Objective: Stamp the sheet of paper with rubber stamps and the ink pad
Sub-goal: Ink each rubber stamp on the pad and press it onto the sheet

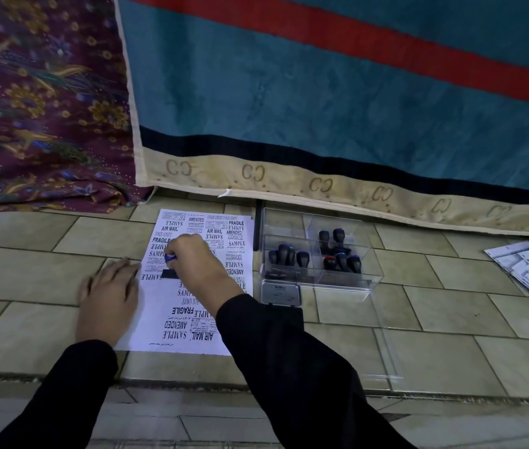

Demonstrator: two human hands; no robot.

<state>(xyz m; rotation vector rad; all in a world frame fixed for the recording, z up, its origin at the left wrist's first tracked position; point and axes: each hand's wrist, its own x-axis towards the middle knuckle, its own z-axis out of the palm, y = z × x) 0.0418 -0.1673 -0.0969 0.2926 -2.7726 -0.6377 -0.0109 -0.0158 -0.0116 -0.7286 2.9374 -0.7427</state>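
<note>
Tiled floor under me, a teal rug hanging at twelve o'clock. My right hand (196, 264) is closed round a stamp (169, 268), its base pressed on the sheet (191, 332) at about ten o'clock of centre — I judge I'm mid-impression. My left hand (109, 299) lies flat, fingers spread, pinning the sheet's nine o'clock edge. Next — lift straight up, then re-ink at the pad (281, 293), three o'clock of the sheet, beside the clear box (366, 280).

Matt white paper sheet (191, 319); clear glossy plastic box (318, 251) to its right; smooth tiled floor (451, 306); woven cloth blanket (321, 92) beyond; black cloth sleeves (289, 367).
</note>
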